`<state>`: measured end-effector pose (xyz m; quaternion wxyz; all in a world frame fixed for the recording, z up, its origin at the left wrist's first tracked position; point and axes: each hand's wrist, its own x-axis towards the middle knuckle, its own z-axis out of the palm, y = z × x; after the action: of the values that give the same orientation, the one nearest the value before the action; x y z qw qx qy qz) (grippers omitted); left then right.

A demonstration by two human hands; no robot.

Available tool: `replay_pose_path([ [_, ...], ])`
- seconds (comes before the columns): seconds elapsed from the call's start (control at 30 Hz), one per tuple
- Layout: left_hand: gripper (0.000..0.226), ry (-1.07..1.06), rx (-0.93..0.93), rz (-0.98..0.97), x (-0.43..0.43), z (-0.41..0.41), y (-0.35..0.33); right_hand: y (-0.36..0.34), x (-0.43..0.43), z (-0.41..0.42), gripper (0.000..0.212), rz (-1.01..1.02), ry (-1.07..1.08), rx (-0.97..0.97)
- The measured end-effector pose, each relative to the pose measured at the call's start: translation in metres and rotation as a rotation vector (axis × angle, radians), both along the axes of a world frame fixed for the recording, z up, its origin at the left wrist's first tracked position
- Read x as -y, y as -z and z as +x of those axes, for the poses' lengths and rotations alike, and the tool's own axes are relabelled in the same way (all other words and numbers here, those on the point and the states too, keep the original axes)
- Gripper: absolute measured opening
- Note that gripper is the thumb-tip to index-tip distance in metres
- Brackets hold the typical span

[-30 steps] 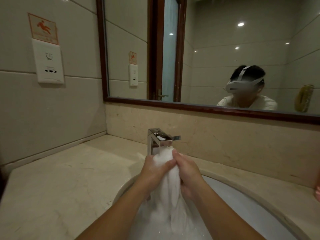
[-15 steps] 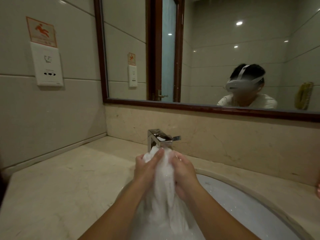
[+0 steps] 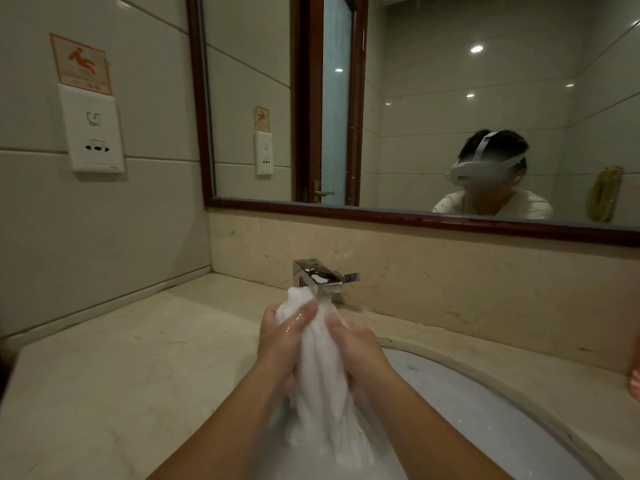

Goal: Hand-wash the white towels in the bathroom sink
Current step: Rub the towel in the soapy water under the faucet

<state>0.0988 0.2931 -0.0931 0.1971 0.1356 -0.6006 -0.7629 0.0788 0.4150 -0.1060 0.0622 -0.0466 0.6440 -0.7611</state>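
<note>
A wet white towel is bunched upright over the white sink basin, its top just under the chrome faucet. My left hand grips the towel's left side, fingers curled over the upper part. On the towel's right side, my right hand grips it at about the same height. Both hands look wet and shiny. The towel's lower end hangs into the basin between my forearms.
A beige marble counter spreads to the left of the sink. A wall socket sits on the tiled left wall. A wood-framed mirror hangs behind the faucet. Something pink shows at the right edge.
Both hands have rubbed the towel against itself: the left hand slid up and then slightly back, the right stayed lower. The towel's top sits a bit left of the spout.
</note>
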Motion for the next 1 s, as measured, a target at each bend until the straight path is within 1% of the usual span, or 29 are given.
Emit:
replay_pose_path([
  [0.03, 0.058, -0.005, 0.008, -0.036, -0.001, 0.001, 0.0, 0.001, 0.001, -0.002, 0.037, -0.001, 0.072, -0.017],
  [0.1, 0.073, 0.033, 0.034, -0.085, -0.002, 0.001, -0.001, -0.002, 0.001, -0.004, 0.03, -0.071, 0.239, -0.031],
  [0.13, 0.073, 0.064, 0.059, -0.111, -0.004, 0.003, -0.002, -0.005, -0.001, -0.006, 0.028, -0.125, 0.308, -0.037],
  [0.17, 0.067, 0.098, 0.082, -0.142, -0.005, 0.006, -0.003, -0.007, -0.004, -0.008, 0.026, -0.179, 0.34, -0.033],
  [0.23, 0.053, 0.237, 0.132, -0.162, -0.007, 0.012, -0.004, -0.011, -0.01, -0.011, 0.023, -0.257, 0.321, -0.016],
  [0.3, 0.047, 0.415, 0.171, -0.17, -0.009, 0.019, -0.005, -0.011, -0.012, -0.011, 0.025, -0.284, 0.235, -0.006],
  [0.33, 0.046, 0.459, 0.165, -0.167, -0.009, 0.019, -0.004, -0.01, -0.012, -0.011, 0.029, -0.278, 0.195, -0.006],
  [0.4, 0.041, 0.399, 0.125, -0.153, -0.008, 0.016, -0.003, -0.009, -0.011, -0.009, 0.033, -0.269, 0.14, -0.01],
  [0.5, 0.035, 0.205, 0.082, -0.113, -0.005, 0.009, -0.003, -0.007, -0.009, -0.007, 0.041, -0.222, 0.085, 0.022],
  [0.53, 0.035, 0.158, 0.074, -0.087, -0.003, 0.007, -0.004, -0.006, -0.007, -0.006, 0.048, -0.176, 0.066, 0.04],
  [0.6, 0.031, 0.087, 0.043, -0.057, -0.001, 0.005, -0.005, -0.003, -0.003, 0.0, 0.063, -0.019, -0.02, 0.071],
  [0.63, 0.027, 0.078, 0.021, -0.081, 0.0, 0.004, -0.006, -0.002, -0.001, 0.004, 0.069, 0.058, -0.09, 0.083],
  [0.67, 0.024, 0.083, 0.004, -0.109, 0.0, 0.004, -0.006, -0.002, 0.002, 0.008, 0.071, 0.111, -0.142, 0.084],
  [0.73, 0.021, 0.088, -0.014, -0.132, 0.001, 0.003, -0.004, -0.002, 0.003, 0.015, 0.062, 0.184, -0.117, 0.045],
  [0.8, 0.02, 0.092, -0.037, -0.113, 0.0, 0.003, -0.003, -0.004, 0.0, 0.017, 0.05, 0.197, -0.012, -0.03],
  [0.87, 0.024, 0.117, -0.053, -0.107, -0.001, 0.003, -0.002, -0.005, -0.003, 0.018, 0.039, 0.131, 0.08, -0.08],
  [0.93, 0.024, 0.139, -0.082, -0.131, -0.003, 0.005, -0.003, -0.005, -0.002, 0.014, 0.033, 0.051, 0.16, -0.077],
  [0.97, 0.022, 0.137, -0.098, -0.158, -0.004, 0.006, -0.002, -0.006, -0.001, 0.011, 0.035, 0.002, 0.197, -0.06],
  [1.0, 0.022, 0.123, -0.103, -0.197, -0.004, 0.006, -0.002, -0.007, -0.001, 0.01, 0.042, -0.058, 0.222, -0.034],
])
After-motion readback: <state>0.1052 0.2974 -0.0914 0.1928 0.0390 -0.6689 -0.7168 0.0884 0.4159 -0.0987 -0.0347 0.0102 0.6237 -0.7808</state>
